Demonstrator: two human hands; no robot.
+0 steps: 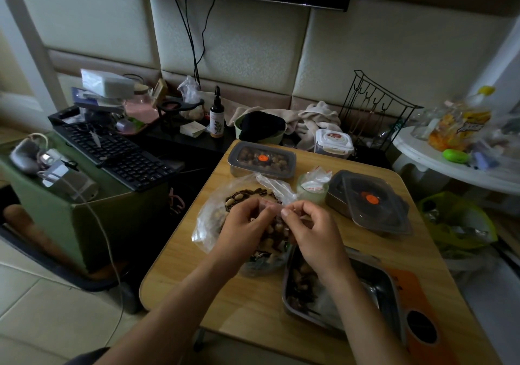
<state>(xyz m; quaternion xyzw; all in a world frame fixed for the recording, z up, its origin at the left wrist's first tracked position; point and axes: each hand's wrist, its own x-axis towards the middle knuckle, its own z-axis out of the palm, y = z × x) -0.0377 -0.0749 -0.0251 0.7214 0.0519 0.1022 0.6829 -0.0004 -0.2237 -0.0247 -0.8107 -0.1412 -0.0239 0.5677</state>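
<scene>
A clear plastic bag [209, 218] full of mixed nuts and seeds lies on the wooden table [197, 274]. My left hand [243, 225] and my right hand [312, 231] meet above it, and both pinch the bag's pink zip strip between thumb and fingers. The strip runs between my fingertips at the bag's top edge. Right below my right wrist sits an open steel tray [377, 286] holding some nuts and a plastic bag.
At the back of the table stand a lidded steel box of nuts [261, 159], a second steel box with its lid askew [368, 198], and a cup of small zip bags [312, 187]. A keyboard [112, 150] lies to the left; a white side table [450, 162] stands to the right.
</scene>
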